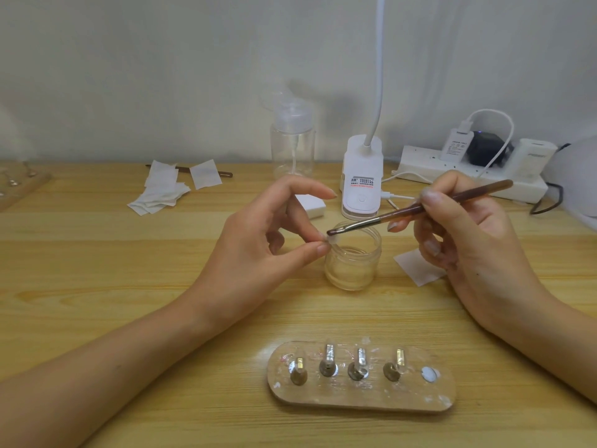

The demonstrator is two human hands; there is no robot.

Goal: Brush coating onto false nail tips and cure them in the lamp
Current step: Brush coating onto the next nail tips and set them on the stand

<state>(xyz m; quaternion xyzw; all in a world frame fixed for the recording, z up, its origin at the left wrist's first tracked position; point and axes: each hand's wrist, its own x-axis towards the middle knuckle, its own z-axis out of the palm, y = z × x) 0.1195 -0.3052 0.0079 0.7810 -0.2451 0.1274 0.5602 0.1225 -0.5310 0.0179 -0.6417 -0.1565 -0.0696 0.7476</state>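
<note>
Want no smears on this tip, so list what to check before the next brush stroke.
1. Nail tip pinched in the left hand grip: ok.
2. Brush held in the right hand grip: ok.
3. Bristles meet the nail tip above the open jar: ok.
4. Free place on the holder: ok, the rightmost disc is bare.
5. Coating even on the nail tip: cannot tell, too small.

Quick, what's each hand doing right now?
Left hand: pinching a small clear false nail tip.
Right hand: gripping a thin brown-handled brush, bristles at the tip.
</note>
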